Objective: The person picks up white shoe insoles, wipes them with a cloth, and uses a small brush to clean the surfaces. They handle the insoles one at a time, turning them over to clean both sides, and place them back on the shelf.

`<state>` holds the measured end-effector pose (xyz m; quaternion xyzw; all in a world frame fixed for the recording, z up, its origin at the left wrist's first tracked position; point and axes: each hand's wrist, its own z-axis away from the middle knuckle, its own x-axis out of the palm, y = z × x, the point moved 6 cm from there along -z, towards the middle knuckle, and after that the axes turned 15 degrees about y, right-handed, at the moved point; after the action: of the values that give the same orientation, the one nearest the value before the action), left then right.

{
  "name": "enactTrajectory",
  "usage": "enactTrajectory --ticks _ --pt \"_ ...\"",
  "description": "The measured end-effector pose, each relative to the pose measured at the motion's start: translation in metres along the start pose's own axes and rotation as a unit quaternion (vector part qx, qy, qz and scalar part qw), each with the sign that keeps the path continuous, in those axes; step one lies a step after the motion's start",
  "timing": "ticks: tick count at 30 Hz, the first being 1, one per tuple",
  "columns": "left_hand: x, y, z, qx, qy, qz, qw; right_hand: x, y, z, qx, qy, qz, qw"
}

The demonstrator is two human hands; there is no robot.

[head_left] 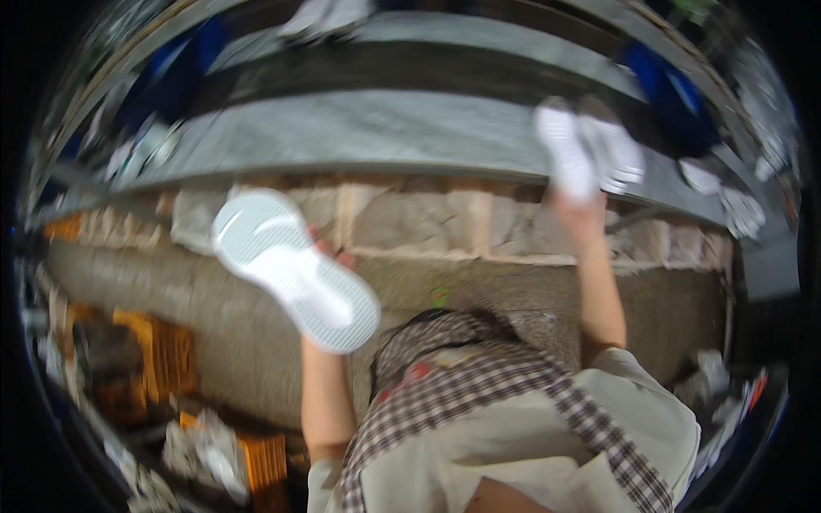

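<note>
My left hand (332, 250) is closed round a white shoe sole (295, 272) with pale grey-green tread patches, held up at the left with its tread facing me. The sole hides most of that hand; only some fingertips show past its edge. Reaching forward at the right, my right hand (581, 218) is blurred and grips the near end of another white shoe sole (566, 150). Just beside that one, further white soles (611, 147) lie on the grey shelf (368, 132).
More white soles lie at the shelf's far edge (329, 17), at its left end (147, 152) and right end (742, 212). Blue bins (175, 73) (671, 98) stand at both sides. Wrapped bundles (419, 218) line the shelf's underside. Orange crates (158, 355) and plastic bags (209, 453) sit lower left.
</note>
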<state>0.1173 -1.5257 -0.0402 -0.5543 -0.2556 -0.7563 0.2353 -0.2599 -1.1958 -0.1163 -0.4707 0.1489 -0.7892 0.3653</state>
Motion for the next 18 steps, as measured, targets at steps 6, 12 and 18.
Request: enactTrajectory --ticks 6,12,18 --pt "0.013 -0.025 -0.011 -0.153 -0.127 0.075 0.977 0.011 -0.006 0.004 0.016 0.060 -0.008 0.998" --pt "-0.003 -0.032 -0.016 -0.134 -0.005 -0.014 0.991 0.022 -0.004 0.034 0.061 0.114 0.029 0.991" --pt "-0.005 -0.061 -0.026 -0.090 0.101 -0.173 0.976 0.073 0.075 0.177 0.079 -0.253 0.402 0.876"
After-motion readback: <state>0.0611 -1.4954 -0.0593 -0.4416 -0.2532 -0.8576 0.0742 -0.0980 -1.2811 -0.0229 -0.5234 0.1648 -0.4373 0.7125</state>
